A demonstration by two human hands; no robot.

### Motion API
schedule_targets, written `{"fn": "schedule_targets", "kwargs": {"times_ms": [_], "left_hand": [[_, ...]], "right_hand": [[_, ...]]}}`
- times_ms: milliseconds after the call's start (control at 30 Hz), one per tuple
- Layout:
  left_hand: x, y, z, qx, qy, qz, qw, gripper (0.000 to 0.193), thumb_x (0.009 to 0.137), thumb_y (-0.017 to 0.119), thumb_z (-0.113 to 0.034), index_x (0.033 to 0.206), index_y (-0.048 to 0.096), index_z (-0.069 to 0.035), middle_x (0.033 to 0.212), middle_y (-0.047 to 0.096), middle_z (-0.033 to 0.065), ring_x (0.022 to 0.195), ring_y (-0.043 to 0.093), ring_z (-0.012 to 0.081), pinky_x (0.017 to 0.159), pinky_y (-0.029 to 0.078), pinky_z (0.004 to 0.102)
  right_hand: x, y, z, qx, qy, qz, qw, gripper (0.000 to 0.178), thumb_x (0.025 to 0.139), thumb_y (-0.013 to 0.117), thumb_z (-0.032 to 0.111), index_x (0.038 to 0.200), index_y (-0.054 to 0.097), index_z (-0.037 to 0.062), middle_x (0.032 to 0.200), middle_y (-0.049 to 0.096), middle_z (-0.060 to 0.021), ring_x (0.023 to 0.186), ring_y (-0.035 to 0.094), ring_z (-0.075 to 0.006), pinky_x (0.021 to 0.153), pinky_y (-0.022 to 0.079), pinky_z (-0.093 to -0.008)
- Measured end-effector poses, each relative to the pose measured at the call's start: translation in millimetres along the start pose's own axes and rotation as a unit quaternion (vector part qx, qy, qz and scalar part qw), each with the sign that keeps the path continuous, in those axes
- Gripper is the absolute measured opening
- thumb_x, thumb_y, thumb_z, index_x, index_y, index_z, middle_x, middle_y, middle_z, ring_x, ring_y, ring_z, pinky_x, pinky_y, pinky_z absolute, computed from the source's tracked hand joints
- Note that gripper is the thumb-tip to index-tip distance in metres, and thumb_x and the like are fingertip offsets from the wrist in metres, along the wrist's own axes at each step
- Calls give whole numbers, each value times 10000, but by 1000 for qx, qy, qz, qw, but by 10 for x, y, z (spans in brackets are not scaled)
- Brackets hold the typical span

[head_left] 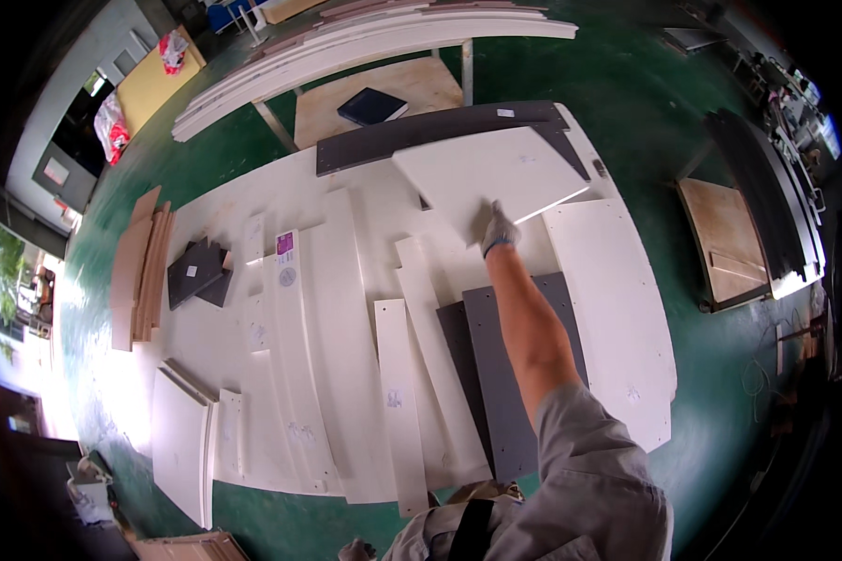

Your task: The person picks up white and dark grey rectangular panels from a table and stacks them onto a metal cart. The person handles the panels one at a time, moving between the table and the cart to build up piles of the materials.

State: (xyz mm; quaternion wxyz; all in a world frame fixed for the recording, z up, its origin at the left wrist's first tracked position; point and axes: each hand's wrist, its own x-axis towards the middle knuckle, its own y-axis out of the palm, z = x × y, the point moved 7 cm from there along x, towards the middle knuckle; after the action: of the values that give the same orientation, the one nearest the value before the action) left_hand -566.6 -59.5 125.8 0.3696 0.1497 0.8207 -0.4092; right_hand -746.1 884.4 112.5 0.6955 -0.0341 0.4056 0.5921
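My right hand (498,230), in a grey work glove, is stretched far forward and grips the near edge of a large white panel (491,173). That panel lies partly over a long dark grey board (412,136) at the far side of the pile. Under my forearm lie a grey panel (505,374) and a wide white panel with a curved edge (617,309). A small gloved shape at the lower edge looks like my left hand (354,550). It is cut off by the frame, so its fingers do not show.
Many long white strips and boards (327,327) lie flat on the green floor (646,84). Small dark panels (196,273) and brown boards (140,271) lie at the left. Behind are a wooden table with a dark book (372,106), stacked long planks (346,47) and, at right, stacked boards (730,243).
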Motion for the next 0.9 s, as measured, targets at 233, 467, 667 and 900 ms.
{"fn": "schedule_targets", "kwargs": {"times_ms": [233, 467, 667, 900], "left_hand": [[-64, 642, -118, 350, 308, 49, 883, 148, 833, 653, -211, 695, 622, -166, 767, 668, 118, 725, 670, 341, 633, 528, 479], [-209, 830, -1289, -73, 60, 76, 993, 364, 952, 652, -324, 1000, 731, 28, 797, 703, 84, 716, 656, 149, 695, 535, 316], [-197, 1496, -1437, 139, 306, 168, 927, 382, 935, 646, -324, 1074, 718, 25, 993, 749, 183, 978, 722, 277, 882, 545, 375], [-585, 2236, -1786, 19, 229, 394, 890, 288, 1011, 608, -291, 1027, 683, -14, 996, 691, 63, 915, 671, 194, 811, 525, 339]], "right_hand": [[-653, 711, -238, -233, 120, 200, 944, 286, 967, 730, 320, 1032, 676, 47, 824, 697, -77, 639, 671, -203, 550, 556, -341], [-1416, -2097, 755, -674, -336, 83, 652, 672, 883, 712, 514, 1341, 602, 34, 1203, 667, -207, 1133, 646, -369, 959, 518, -457], [-2705, -4218, 991, -812, -294, 26, 503, 986, 790, 783, 603, 1495, 422, 15, 1539, 412, -235, 1409, 418, -421, 1139, 392, -494], [-3133, -4828, 1129, -784, -189, -41, 590, 999, 718, 849, 572, 1469, 460, 41, 1421, 529, -213, 1329, 499, -392, 1092, 445, -476]]}}
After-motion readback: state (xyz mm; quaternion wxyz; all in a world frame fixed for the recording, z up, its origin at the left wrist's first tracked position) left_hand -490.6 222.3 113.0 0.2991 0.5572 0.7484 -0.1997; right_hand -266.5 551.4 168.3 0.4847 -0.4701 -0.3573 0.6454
